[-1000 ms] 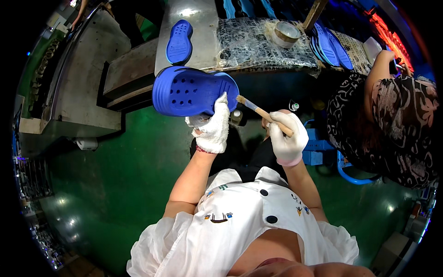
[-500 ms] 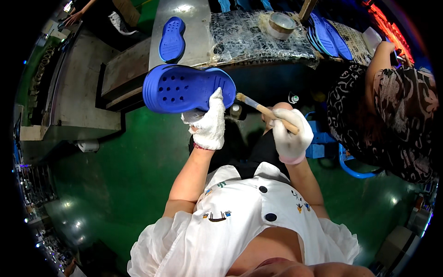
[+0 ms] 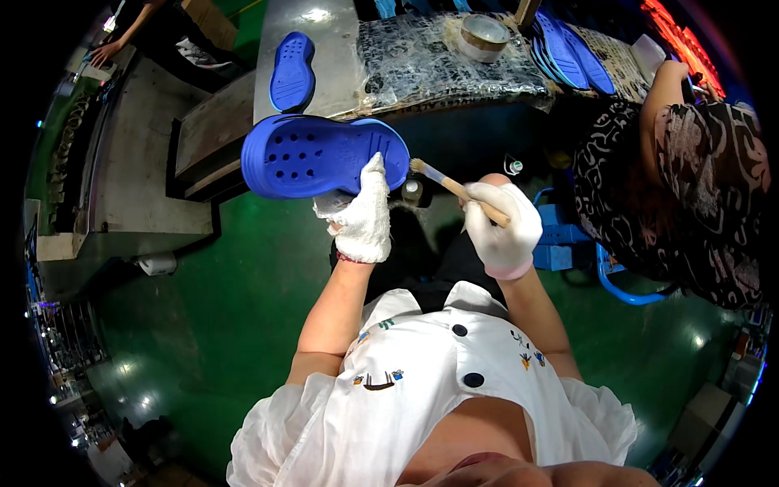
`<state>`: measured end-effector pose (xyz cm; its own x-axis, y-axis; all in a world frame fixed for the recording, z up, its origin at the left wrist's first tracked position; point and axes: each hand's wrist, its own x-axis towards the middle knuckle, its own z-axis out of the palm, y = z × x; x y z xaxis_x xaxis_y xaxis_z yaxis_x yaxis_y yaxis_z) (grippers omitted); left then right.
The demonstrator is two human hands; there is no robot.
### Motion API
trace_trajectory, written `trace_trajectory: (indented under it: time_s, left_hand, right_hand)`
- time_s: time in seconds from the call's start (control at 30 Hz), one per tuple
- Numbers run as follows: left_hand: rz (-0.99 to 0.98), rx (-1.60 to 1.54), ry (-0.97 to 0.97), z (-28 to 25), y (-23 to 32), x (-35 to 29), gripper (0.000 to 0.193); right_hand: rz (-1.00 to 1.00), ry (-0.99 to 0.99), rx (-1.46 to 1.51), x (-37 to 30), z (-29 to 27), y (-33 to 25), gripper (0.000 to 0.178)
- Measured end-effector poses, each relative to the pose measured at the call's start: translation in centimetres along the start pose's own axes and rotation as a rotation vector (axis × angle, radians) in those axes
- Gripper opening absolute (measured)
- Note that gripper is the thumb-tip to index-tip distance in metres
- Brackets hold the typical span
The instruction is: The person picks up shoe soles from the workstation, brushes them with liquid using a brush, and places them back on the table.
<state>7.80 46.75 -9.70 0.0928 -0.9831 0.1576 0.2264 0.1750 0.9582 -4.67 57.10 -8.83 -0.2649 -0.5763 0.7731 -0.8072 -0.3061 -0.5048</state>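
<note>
A blue shoe sole (image 3: 333, 158) with a grid of round holes at one end is held out in front of me. My left hand (image 3: 361, 215), in a white knit glove, grips its near edge, with the thumb on the upper face and the fingers hidden beneath. In my gloved right hand (image 3: 505, 231) is a paintbrush (image 3: 458, 188) with a pale wooden handle. Its bristles are at the sole's right end, touching or very close to the rim. A second blue sole (image 3: 292, 71) lies flat on the metal table beyond.
A round tub (image 3: 484, 37) stands on the plastic-wrapped part of the bench (image 3: 406, 69). Several blue soles (image 3: 560, 53) lean together at the right. A person in a patterned top (image 3: 673, 178) sits close on my right, near blue crates (image 3: 558, 243). A small bottle (image 3: 412, 191) stands below the sole.
The view has shifted slightly. The sole and brush appear a little farther left, and the bristles stay beside the sole's right end. Both grips are the same.
</note>
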Motion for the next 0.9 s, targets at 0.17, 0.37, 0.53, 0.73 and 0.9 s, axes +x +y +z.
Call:
trace_trajectory:
  time_s: [0.17,0.37,0.53,0.73,0.9]
  left_hand:
    - [-0.050,-0.046,-0.009,0.3,0.1,-0.3,0.048]
    - [-0.112,-0.088,0.063,0.4,1.6,0.4,0.041]
    - [-0.277,-0.529,0.169,-2.4,1.3,3.9,0.025]
    - [-0.696,-1.009,-0.067,-7.3,-0.2,7.0,0.038]
    - [-0.617,-1.038,0.028,-9.4,1.8,6.3,0.034]
  right_hand:
    - [0.052,0.045,-0.035,-0.3,-0.4,-0.2,0.022]
    - [-0.011,0.087,-0.077,-0.2,0.1,0.5,0.023]
    - [0.519,0.205,0.401,-2.4,0.6,2.2,0.013]
    - [0.715,0.024,0.262,-11.1,4.2,11.7,0.010]
    - [0.939,-0.143,0.357,-13.7,6.5,14.1,0.013]
